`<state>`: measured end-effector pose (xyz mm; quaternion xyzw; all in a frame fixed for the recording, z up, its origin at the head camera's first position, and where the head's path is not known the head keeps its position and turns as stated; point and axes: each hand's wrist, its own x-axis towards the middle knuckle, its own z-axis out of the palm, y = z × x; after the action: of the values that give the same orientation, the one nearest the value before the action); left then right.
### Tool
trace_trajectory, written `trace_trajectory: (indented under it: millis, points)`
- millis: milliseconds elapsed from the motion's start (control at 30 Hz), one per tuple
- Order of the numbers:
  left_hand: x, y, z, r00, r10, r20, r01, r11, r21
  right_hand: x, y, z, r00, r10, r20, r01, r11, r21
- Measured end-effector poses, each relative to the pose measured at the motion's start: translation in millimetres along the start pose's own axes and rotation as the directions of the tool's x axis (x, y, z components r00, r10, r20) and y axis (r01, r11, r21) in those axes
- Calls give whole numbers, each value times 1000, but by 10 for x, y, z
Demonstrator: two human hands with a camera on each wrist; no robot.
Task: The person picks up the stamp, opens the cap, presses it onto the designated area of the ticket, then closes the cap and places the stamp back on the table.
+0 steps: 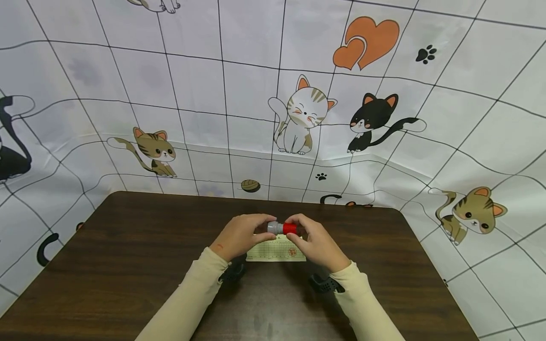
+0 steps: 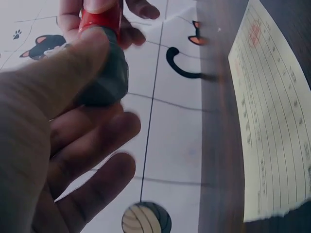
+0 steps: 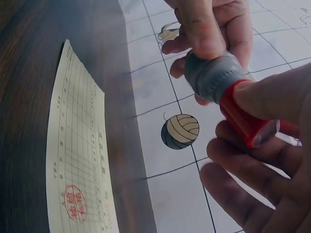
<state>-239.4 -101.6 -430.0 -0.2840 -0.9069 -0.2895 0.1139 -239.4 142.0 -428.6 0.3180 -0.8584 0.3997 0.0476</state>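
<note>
Held level between both hands is a small round stamp, with a grey part [image 3: 206, 77] at one end and a red part [image 3: 238, 116] at the other. My left hand [image 1: 243, 235] pinches the grey part between thumb and fingers. The red part is pinched by my right hand [image 1: 319, 242], its thumb along the side; a clear end shows past it in the right wrist view. Below the hands lies a yellowish ruled paper slip [image 1: 275, 253] on the table, bearing a round red stamp mark [image 3: 75, 204] near one end.
The dark brown wooden table [image 1: 128, 265] runs to a straight back edge just beyond the hands. Behind it hangs a white gridded sheet [image 1: 251, 137] printed with cats, hearts and a yarn ball. Dark straps with small devices [image 1: 326, 284] sit at both wrists.
</note>
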Motion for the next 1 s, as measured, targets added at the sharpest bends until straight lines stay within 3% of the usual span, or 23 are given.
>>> trace_trajectory:
  millis: [233,500,667,833,1000]
  points:
    - [-15,-5,-4,999,53,4,-53,999,-11,3,5,12,999,4,42,-3,1000,-9]
    - [-24,-14,2,995,104,8,-104,994,46,-9,39,18,996,-39,80,44,997,-58]
    - [-18,0,14,996,86,-16,-85,996,23,5,38,36,999,-32,29,34,999,-40]
    - [-3,22,27,997,66,-45,-65,998,26,8,13,45,999,13,-48,-19,992,-124]
    - [-5,41,37,995,79,-58,-78,996,31,-4,12,33,999,-8,-39,2,988,-156]
